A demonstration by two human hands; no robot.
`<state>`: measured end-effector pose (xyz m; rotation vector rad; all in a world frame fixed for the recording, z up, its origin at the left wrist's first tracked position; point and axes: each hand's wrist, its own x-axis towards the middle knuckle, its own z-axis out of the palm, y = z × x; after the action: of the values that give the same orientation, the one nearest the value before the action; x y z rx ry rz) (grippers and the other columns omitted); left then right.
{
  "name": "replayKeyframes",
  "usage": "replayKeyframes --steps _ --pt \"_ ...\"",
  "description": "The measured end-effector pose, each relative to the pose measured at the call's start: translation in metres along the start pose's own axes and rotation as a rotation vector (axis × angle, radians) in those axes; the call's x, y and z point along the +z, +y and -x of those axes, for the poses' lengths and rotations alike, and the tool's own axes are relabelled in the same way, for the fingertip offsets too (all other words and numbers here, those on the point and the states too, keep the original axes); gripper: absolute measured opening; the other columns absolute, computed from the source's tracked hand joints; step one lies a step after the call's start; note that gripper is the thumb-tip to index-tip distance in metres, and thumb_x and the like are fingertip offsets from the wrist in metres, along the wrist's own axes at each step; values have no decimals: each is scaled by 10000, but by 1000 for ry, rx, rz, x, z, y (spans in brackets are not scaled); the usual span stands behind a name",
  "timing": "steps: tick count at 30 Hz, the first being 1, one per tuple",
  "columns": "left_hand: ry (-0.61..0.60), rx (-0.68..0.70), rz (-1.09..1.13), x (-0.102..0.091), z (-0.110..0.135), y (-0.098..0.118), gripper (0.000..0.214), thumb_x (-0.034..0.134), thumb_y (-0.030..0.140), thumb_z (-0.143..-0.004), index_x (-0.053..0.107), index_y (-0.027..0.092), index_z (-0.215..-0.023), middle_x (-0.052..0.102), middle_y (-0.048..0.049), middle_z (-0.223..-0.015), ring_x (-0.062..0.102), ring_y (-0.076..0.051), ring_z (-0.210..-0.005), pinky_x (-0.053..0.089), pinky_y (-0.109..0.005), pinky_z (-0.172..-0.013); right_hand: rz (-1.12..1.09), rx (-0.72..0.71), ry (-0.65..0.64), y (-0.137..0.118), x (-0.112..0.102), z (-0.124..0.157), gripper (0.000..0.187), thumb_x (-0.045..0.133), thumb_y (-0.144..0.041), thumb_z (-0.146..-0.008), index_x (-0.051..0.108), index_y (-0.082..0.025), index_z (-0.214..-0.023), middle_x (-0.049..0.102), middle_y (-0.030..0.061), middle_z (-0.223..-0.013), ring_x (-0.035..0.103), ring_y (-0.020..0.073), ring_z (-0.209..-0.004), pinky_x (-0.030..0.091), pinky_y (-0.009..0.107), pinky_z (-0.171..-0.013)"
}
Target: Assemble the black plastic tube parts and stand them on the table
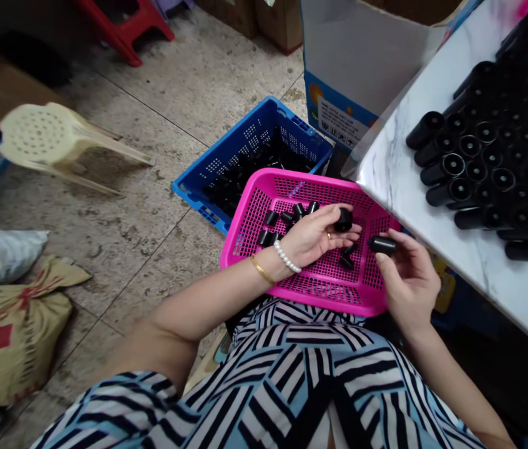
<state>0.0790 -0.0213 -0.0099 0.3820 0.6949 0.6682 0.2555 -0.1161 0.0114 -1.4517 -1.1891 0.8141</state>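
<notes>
A pink plastic basket [254, 218] rests on my lap and holds several small black caps [271, 218]. My left hand [313, 237] hovers over the basket with its fingers closed on a small black cap [343, 219]. My right hand [407, 280], at the basket's right edge, pinches a short black tube [382, 245] between thumb and fingers. The two parts are a few centimetres apart, not touching.
A white marble-pattern table [395, 168] at right carries a stack of several black tubes [484, 143]. A blue crate [245, 140] with black parts sits on the floor beyond the basket, next to an open cardboard box [352, 62]. A cream stool [53, 140] and sacks [6, 337] lie left.
</notes>
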Motion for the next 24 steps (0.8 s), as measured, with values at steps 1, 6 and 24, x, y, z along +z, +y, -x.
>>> replayKeyframes --steps 1,6,24 --pt "44 -3 40 1 2 -4 244 604 346 -991 575 169 -1155 753 -117 -957 745 -176 -824 586 -297 -785 36 -19 -12 1 1 2 416 725 -244 -890 633 -254 -1296 687 89 -1242 686 226 -1137 580 433 -1024" --pt "109 6 141 5 16 -29 294 773 360 -877 589 142 -949 689 -26 -838 689 -131 -739 598 -282 -723 272 -206 -66 6 5 8 403 758 -196 -844 681 -255 -1235 714 71 -1168 698 243 -1084 587 460 -1007" --pt "149 68 87 3 34 -42 449 793 517 -828 572 131 -886 662 -24 -819 689 -132 -719 625 -289 -700 323 -199 -94 10 0 17 392 767 -271 -860 704 -255 -1247 737 72 -1134 720 227 -1002 620 420 -916"
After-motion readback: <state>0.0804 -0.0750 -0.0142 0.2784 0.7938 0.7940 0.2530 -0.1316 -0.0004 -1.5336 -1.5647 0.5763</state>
